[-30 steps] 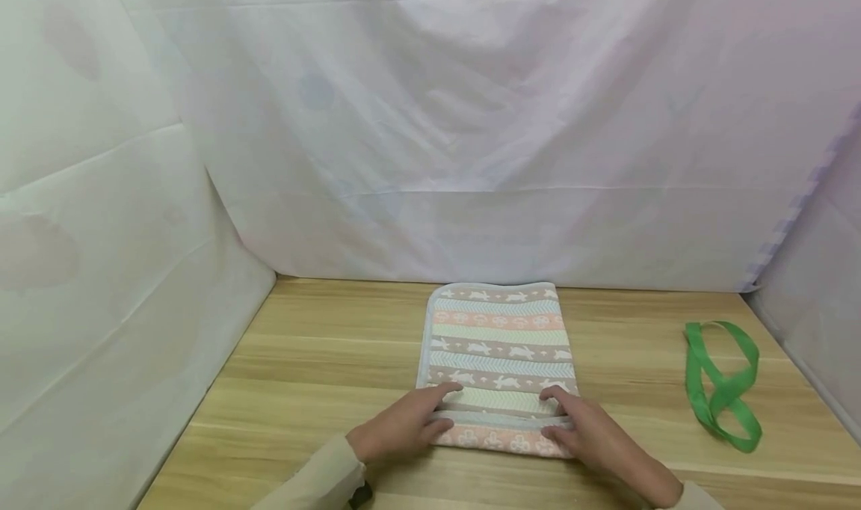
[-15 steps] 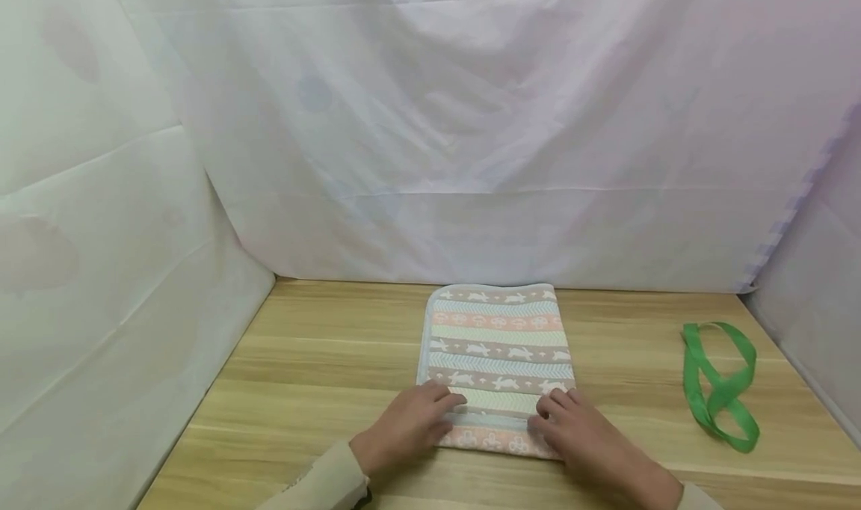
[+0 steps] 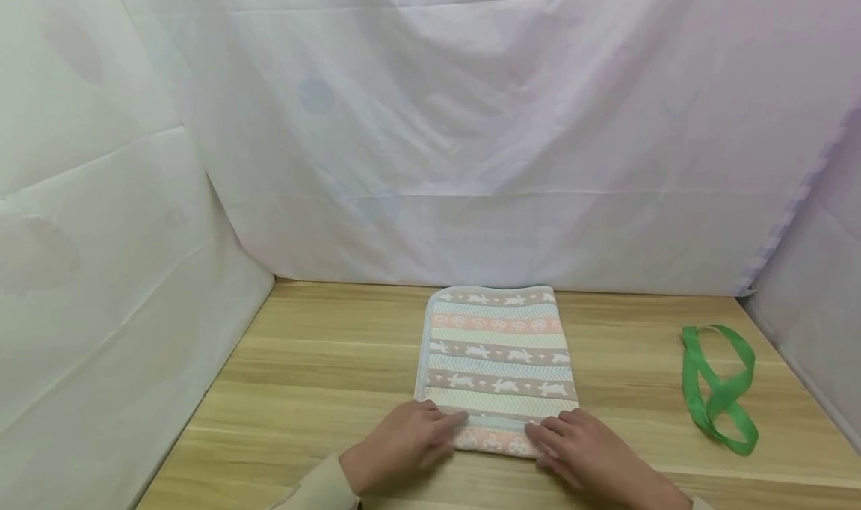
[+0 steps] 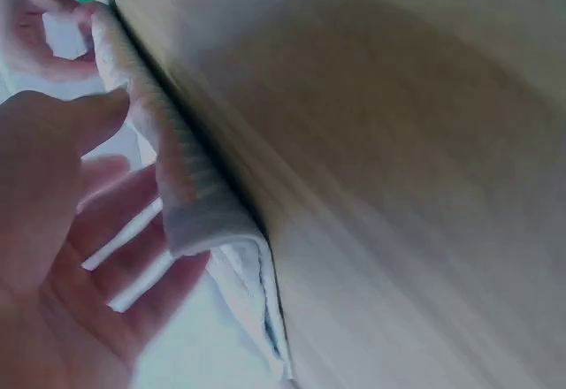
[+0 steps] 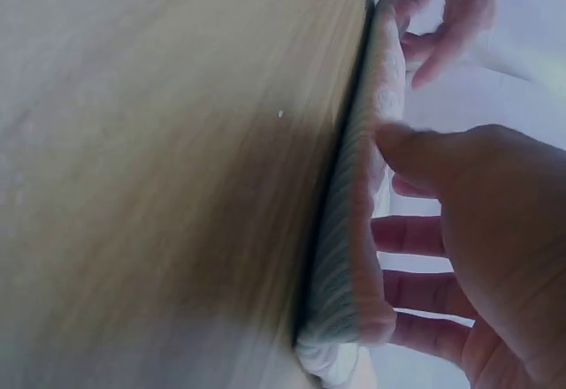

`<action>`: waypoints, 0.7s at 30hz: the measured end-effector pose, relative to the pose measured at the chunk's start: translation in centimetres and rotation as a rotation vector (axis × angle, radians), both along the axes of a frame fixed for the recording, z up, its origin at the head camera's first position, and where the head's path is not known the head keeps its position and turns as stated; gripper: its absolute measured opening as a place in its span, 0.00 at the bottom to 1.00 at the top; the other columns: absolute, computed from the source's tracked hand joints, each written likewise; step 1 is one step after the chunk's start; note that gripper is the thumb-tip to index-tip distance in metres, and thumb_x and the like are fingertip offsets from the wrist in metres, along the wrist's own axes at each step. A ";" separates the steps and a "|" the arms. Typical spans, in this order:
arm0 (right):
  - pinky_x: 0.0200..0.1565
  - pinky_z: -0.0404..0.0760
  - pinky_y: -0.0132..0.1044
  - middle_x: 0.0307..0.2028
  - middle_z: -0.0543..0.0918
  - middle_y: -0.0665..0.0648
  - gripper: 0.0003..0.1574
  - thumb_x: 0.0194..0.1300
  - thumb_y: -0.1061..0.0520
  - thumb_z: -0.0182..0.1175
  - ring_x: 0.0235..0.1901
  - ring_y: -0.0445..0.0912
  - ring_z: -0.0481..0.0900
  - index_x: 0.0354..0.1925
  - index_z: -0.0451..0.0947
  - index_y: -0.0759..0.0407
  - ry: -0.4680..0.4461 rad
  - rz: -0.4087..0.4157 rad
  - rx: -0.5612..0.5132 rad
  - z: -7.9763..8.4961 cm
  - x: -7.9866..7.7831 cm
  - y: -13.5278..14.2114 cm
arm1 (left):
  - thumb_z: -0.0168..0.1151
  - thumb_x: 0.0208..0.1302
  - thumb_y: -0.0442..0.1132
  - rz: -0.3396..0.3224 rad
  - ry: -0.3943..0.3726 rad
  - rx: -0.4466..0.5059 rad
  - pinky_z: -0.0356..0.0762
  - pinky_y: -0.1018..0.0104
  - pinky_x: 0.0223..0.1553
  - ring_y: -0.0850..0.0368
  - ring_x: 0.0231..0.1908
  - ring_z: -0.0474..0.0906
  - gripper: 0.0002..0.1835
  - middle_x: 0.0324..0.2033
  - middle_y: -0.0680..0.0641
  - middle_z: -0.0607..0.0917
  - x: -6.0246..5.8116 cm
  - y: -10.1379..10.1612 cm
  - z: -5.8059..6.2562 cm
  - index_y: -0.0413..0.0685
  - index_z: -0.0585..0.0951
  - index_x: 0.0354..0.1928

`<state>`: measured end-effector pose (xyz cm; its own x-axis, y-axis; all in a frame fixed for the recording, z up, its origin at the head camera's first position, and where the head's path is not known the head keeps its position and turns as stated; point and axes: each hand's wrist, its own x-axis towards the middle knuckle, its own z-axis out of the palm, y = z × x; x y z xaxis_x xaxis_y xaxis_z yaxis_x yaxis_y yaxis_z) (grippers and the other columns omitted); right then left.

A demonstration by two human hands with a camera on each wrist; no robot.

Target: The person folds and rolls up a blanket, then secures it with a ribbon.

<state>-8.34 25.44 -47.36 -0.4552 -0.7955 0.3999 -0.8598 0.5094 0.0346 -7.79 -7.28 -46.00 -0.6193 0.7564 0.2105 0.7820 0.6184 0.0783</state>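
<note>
A folded towel (image 3: pixel 501 357) lies on the wooden table, with pastel stripes, white rabbits and a pale grey-blue bound edge. Its near end is turned over into a narrow, thick fold. My left hand (image 3: pixel 409 437) holds the left end of that fold; in the left wrist view the thumb (image 4: pixel 102 117) lies on the near side and the fingers curve over the far side. At the right end my right hand (image 3: pixel 592 450) grips the fold likewise, its thumb (image 5: pixel 411 146) against the near face in the right wrist view.
A green ribbon (image 3: pixel 725 395) lies in loops on the table (image 3: pixel 323 360) to the right. White fabric (image 3: pixel 471 158) hangs behind the table, and more fabric (image 3: pixel 107 308) stands along the left side.
Thumbs and fingers of both hands, spread apart earlier over the near fold, have come together on it. Both hands have drawn slightly nearer to the person. The towel and ribbon lie nearly unchanged.
</note>
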 end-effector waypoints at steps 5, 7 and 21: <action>0.42 0.83 0.42 0.45 0.84 0.46 0.29 0.57 0.46 0.72 0.42 0.43 0.83 0.55 0.80 0.53 -0.157 -0.038 -0.039 0.1 0.1 0.5 | 0.67 0.65 0.48 0.103 -0.218 0.028 0.79 0.69 0.43 0.63 0.43 0.81 0.30 0.44 0.53 0.86 0.4 -0.6 0.5 0.53 0.74 0.68; 0.41 0.83 0.41 0.44 0.85 0.46 0.29 0.55 0.47 0.74 0.42 0.43 0.83 0.54 0.81 0.53 -0.210 -0.057 -0.048 0.1 -0.1 0.6 | 0.69 0.62 0.49 0.113 -0.239 0.029 0.79 0.70 0.42 0.63 0.43 0.80 0.32 0.44 0.53 0.86 0.4 -0.6 0.6 0.54 0.74 0.68; 0.36 0.83 0.36 0.42 0.88 0.48 0.21 0.54 0.56 0.73 0.39 0.40 0.85 0.49 0.84 0.54 -0.384 -0.081 -0.124 -0.2 -1.5 0.9 | 0.68 0.59 0.38 0.057 -0.139 0.046 0.73 0.80 0.33 0.70 0.32 0.75 0.28 0.38 0.56 0.88 -1.0 -0.2 0.4 0.49 0.77 0.63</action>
